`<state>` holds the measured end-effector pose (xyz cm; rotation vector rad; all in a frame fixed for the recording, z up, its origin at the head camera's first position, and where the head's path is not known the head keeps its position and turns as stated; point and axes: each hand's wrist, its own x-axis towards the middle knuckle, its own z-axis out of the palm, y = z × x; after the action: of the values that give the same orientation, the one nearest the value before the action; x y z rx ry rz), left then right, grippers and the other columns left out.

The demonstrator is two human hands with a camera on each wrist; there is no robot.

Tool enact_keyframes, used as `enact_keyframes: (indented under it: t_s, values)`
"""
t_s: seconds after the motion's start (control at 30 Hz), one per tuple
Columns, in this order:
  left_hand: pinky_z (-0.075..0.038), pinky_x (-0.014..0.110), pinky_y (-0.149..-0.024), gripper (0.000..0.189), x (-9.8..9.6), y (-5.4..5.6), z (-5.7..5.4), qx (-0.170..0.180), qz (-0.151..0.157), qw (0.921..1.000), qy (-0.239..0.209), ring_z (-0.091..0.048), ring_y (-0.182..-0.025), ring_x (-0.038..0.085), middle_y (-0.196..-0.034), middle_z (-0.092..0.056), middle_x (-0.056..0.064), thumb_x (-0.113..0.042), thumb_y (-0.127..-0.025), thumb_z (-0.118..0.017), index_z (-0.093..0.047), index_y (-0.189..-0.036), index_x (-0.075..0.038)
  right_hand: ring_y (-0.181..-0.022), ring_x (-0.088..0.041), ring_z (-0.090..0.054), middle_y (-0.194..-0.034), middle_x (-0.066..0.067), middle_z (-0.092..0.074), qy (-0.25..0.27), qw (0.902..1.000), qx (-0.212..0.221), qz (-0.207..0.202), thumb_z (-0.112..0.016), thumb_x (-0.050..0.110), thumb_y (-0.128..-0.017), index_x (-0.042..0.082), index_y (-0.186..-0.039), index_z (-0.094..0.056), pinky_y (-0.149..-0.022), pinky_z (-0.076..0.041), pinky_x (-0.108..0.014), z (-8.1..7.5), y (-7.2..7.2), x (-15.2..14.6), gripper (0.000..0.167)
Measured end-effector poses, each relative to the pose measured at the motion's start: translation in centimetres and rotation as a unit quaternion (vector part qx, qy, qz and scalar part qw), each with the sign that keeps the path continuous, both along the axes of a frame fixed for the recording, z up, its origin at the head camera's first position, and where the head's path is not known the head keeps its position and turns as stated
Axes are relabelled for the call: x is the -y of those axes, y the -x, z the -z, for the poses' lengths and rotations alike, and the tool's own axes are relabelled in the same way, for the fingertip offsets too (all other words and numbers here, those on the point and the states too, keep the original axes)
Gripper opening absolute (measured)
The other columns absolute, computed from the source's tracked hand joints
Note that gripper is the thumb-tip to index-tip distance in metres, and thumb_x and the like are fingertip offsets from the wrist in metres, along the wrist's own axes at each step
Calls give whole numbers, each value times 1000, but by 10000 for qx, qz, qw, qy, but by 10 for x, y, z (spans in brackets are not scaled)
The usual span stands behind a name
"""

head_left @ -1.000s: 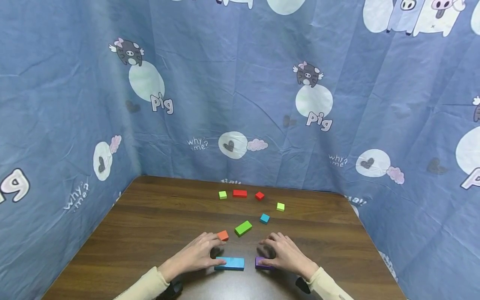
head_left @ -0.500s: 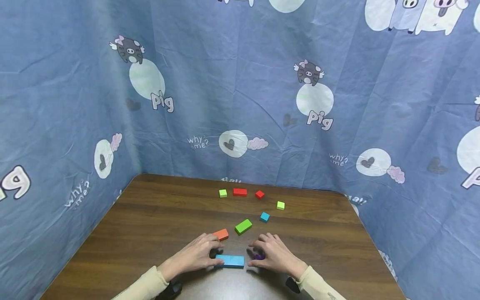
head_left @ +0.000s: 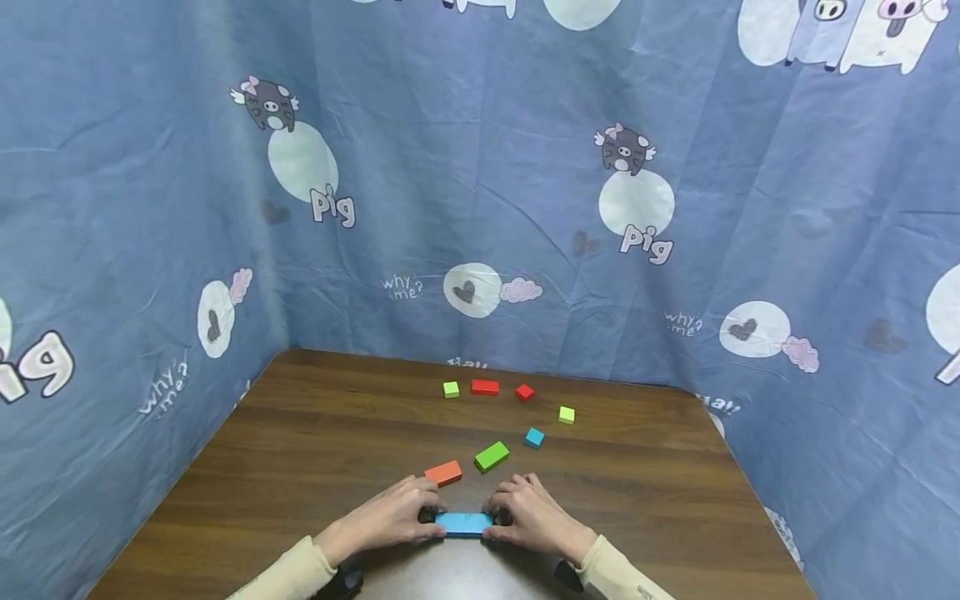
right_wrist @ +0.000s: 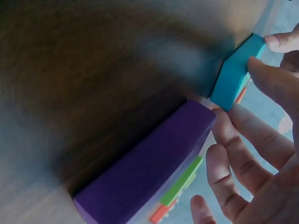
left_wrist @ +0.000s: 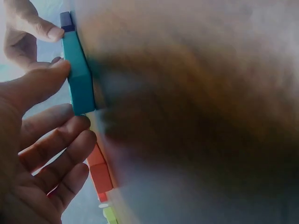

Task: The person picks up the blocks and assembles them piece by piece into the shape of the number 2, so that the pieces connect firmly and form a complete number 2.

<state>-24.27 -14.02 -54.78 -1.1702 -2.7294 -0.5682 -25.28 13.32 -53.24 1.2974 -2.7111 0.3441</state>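
Left hand (head_left: 401, 512), right hand (head_left: 536, 518), both pinching opposite ends of the blue block (head_left: 463, 524); light, even pressure should hold it square on the desk (head_left: 330, 425)!

Looks like a small curtained-off spot around a brown wood-grain table (head_left: 337, 429), but cannot be pinned down from these views as part of a home, an office or a lab. Closed in at the back and on both sides by creased blue cloth (head_left: 450, 158), printed with cartoon pigs (head_left: 625, 152), hearts (head_left: 464, 291), clouds (head_left: 521, 290) and words (head_left: 632, 240) such as "pig" and "why me?". Strewn on top with small coloured blocks (head_left: 492, 457).
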Motion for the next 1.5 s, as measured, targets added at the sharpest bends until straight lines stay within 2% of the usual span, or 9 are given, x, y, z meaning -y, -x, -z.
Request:
enact_keyframes:
  t_s: [0.1, 0.23, 0.5, 0.7, 0.9, 1.07, 1.37, 1.5]
  values:
    - [-45, 24, -74, 29, 0, 1, 0, -25, 38, 9999, -98, -51, -82, 1, -92, -60, -11, -40, -84, -72, -73, -98, -15, -88, -6, -55, -93, 12, -67, 96, 9998, -163, -11, -72, 46, -82, 22, -101, -72, -76, -33, -27, 0, 0, 0, 30]
    - [-46, 24, -73, 28, -1, 3, -1, -11, 96, 9997, -210, -51, -81, 2, -92, -60, -9, -38, -85, -72, -73, -98, -13, -88, -6, -55, -92, 11, -67, 158, 9995, -263, 8, -72, 46, -82, 22, -100, -73, -79, -36, -31, 0, 3, -2, 30]
    - [-47, 24, -74, 27, -5, 6, 0, -34, 80, 9998, -169, -52, -83, 1, -94, -60, -9, -38, -86, -71, -73, -98, -14, -92, -6, -55, -95, 12, -67, 113, 9998, -39, 142, -69, 47, -85, 23, -101, -72, -86, -39, -38, 0, 5, -5, 30]
    - [-45, 22, -71, 25, -7, 8, 0, 76, 107, 9998, -152, -50, -79, 0, -90, -59, -9, -38, -87, -70, -72, -95, -14, -91, -7, -56, -95, 11, -67, 92, 9998, -93, 170, -71, 46, -84, 22, -100, -72, -85, -39, -37, 1, 6, -6, 30]
    - [-43, 19, -68, 24, -9, 11, 2, 73, 123, 9998, -162, -48, -77, -1, -89, -59, -8, -36, -87, -71, -71, -94, -14, -91, -6, -55, -95, 12, -67, 0, 9996, 99, 268, -69, 47, -85, 22, -102, -72, -87, -38, -38, 0, 8, -7, 30]
    - [-43, 21, -70, 25, -11, 12, 0, 63, 56, 9999, -131, -49, -79, 0, -91, -58, -9, -36, -87, -71, -71, -97, -13, -92, -5, -55, -95, 13, -66, -10, 9992, 187, 344, -68, 48, -86, 23, -102, -71, -89, -38, -39, 0, 11, -9, 29]
    - [-45, 23, -71, 26, -14, 15, 3, 145, -76, 9998, -83, -49, -80, 0, -93, -58, -8, -35, -87, -71, -71, -100, -13, -91, -6, -55, -94, 13, -66, 4, 9986, 278, 445, -68, 49, -85, 24, -101, -71, -84, -37, -35, 1, 14, -9, 30]
    - [-46, 23, -72, 27, -15, 15, 4, 102, -20, 9999, -92, -51, -81, 1, -94, -60, -7, -35, -87, -71, -72, -102, -13, -91, -6, -55, -94, 13, -66, -29, 9985, 292, 471, -68, 48, -85, 23, -101, -71, -84, -37, -35, 1, 13, -9, 30]
